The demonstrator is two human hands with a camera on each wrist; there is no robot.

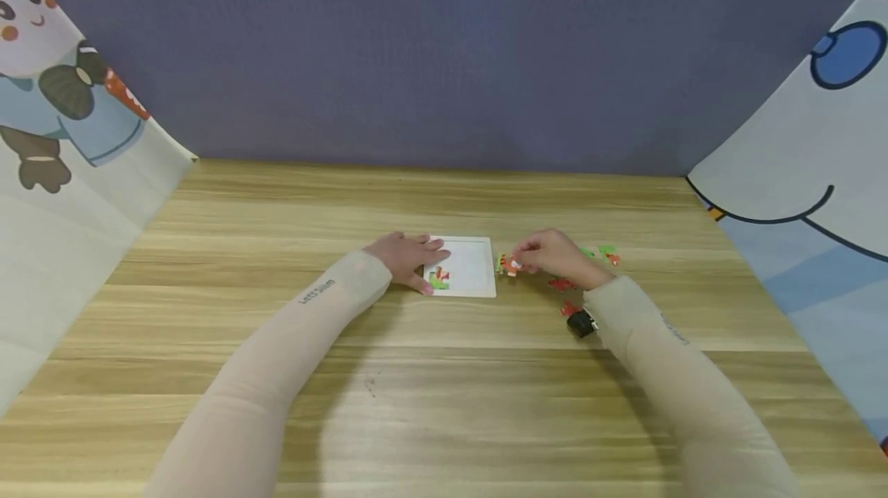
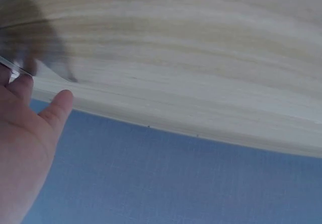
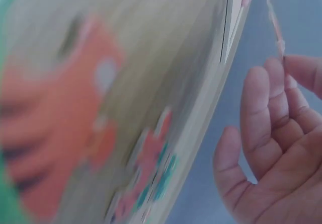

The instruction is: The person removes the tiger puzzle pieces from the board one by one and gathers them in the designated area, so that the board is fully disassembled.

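Observation:
My left hand [image 1: 409, 257] lies with spread, straight fingers over the left edge of a white puzzle tray [image 1: 472, 270]. In the tray's lower left corner sits a green and red puzzle piece [image 1: 439, 278], beside the thumb. Just right of the tray, my right hand [image 1: 555, 255] pinches an orange and green puzzle piece [image 1: 508, 264] between thumb and fingertips. The right wrist view shows that held piece [image 3: 277, 27] nearly edge-on. From the left wrist, part of the left hand [image 2: 25, 133] appears, with the tray mostly out of frame.
Loose puzzle pieces lie around the right hand: a red one [image 1: 560, 284], another red one [image 1: 569, 308] and a green and red one [image 1: 610, 254]. A small black object [image 1: 581, 323] stands by the right sleeve. A blurred orange piece [image 3: 55, 118] looms close to the right wrist camera.

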